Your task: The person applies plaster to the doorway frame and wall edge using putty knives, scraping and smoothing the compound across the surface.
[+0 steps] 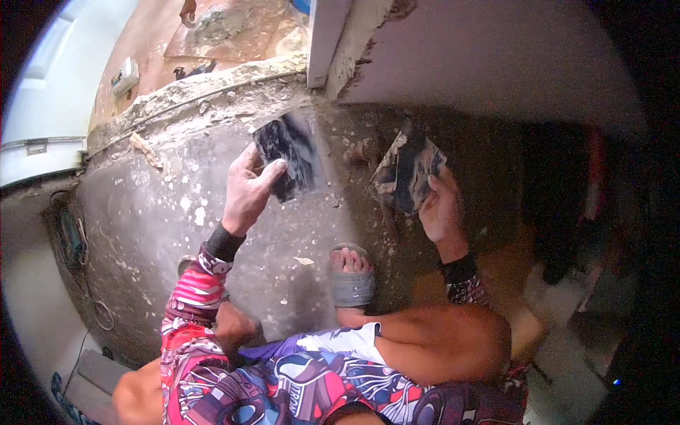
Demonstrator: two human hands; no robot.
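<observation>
My left hand (249,188) grips a flat, black rectangular piece (292,157) like a tile by its near left edge, thumb on top. Pale dusty streaks run across its face, and motion blurs its right side. My right hand (440,211) holds a second flat dark piece (411,170) by its right edge. Light brown crust, perhaps old mortar, clings to that piece along its left side. Both pieces are held up above the dusty grey floor (234,241), side by side and apart from each other.
A rough, crumbled ledge (219,76) runs along the far side, near a white wall edge (327,42). A wood scrap (145,150) lies on the left floor. Further left are a dark green tool (71,232) with a cord and a white door (42,106). My sandaled foot (352,283) is below.
</observation>
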